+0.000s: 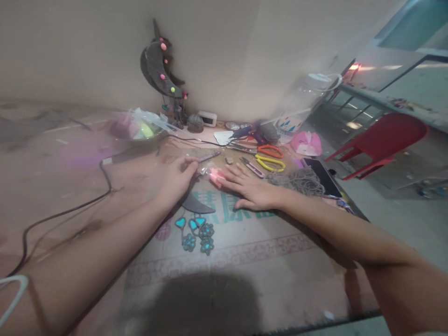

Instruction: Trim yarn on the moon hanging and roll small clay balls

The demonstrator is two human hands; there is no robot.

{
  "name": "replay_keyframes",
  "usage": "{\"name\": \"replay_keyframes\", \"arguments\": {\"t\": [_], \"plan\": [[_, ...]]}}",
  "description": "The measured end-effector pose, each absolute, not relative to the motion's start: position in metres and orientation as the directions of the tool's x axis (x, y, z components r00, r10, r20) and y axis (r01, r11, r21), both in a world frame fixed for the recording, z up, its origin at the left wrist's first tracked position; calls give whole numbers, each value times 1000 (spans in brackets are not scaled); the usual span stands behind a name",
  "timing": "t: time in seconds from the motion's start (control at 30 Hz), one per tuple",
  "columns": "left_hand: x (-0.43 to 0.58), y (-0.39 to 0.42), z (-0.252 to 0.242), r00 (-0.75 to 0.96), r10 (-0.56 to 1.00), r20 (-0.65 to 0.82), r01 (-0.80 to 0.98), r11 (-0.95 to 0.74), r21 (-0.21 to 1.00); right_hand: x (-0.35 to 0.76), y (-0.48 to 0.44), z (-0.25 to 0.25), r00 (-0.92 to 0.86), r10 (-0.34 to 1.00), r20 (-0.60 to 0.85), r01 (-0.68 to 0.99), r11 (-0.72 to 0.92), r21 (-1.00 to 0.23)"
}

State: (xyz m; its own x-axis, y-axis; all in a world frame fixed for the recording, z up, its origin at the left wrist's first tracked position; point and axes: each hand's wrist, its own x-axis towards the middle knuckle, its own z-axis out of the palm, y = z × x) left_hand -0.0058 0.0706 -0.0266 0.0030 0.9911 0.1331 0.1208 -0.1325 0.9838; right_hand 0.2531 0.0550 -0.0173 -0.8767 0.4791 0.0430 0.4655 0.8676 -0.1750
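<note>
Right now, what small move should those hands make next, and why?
Perhaps the right hand could curl its fingers around the small pink item: its fingers are spread, with some tips right at that item, while the left hand is close by, near some shiny clear plastic.

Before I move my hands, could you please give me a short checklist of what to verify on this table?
1. Right hand open: ok, fingers spread, fingertips at the pink item.
2. Left hand holding the pen-like stick: cannot tell; the fingertips are at its end, but the grip is unclear.
3. Grey crescent fully visible: not ok, the left arm seems to cover part.
4. Teal hearts and flowers free of both hands: ok.
5. Snips well away from fingers: not ok, they lie just beyond the right hand.
6. Grey yarn wound up: not ok, loose strands.
</note>
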Motion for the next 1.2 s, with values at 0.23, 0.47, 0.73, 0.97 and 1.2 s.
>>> {"name": "replay_keyframes", "arguments": {"t": [0.23,0.47,0.73,0.97,1.2], "plan": [[-2,69,-23,13,991,136,128,-137,982,273,0,-10,-872,489,37,460,842,-281],[-5,68,-24,-2,992,127,183,-125,975,286,-7,20,-559,792,245,664,605,-441],[-4,67,-21,16,990,138,242,-137,960,300,-16,10,-639,766,67,619,564,-547],[-4,66,-20,17,991,132,264,-132,956,285,-11,-4,-572,804,164,644,564,-517],[-5,67,-24,25,991,133,263,-135,955,279,-17,1,-557,779,287,572,611,-547]]}}
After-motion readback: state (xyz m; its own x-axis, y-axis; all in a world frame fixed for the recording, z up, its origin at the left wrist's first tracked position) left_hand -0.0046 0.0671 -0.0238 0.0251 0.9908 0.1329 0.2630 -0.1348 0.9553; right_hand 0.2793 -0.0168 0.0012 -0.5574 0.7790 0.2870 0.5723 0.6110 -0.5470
